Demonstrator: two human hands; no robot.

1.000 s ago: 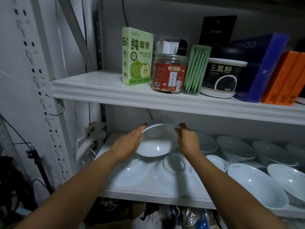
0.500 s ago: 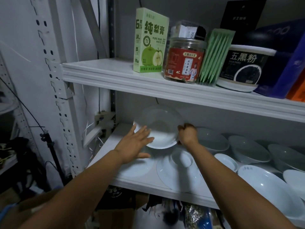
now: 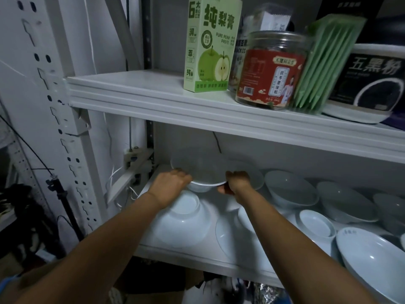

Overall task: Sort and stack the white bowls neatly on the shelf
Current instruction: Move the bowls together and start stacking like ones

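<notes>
You hold one white bowl (image 3: 198, 170) upright at the back left of the lower shelf (image 3: 197, 257), its mouth turned up and its inside in shadow. Whether its foot touches the shelf board cannot be told. Just in front of it an upturned bowl (image 3: 182, 218) lies foot-up near the shelf's front edge. A second upturned bowl (image 3: 232, 238) lies beside that one, partly hidden by your right forearm. To the right a back row of bowls (image 3: 291, 187) stands upright, mouths up. A small bowl (image 3: 315, 222) sits in front of them, and a large bowl (image 3: 372, 260) stands at the front right corner.

On the upper shelf (image 3: 153, 102) a green pear-paste box (image 3: 210, 44) stands upright. Beside it is a clear jar (image 3: 271, 71) with a red label, and dark pieces show through its wall near the base. A sheaf of green sachets (image 3: 324, 62) leans against the jar. A black-labelled tub (image 3: 372, 80) stands to their right.

Your left hand (image 3: 173, 183) grasps the held bowl's left rim, fingers curled over the edge and the back of the hand toward you. Your right hand (image 3: 237, 183) grasps the right rim, its thumb pointing inward beneath the bowl's edge. Both forearms reach forward from the bottom of the view and draw closer together toward the bowl.
</notes>
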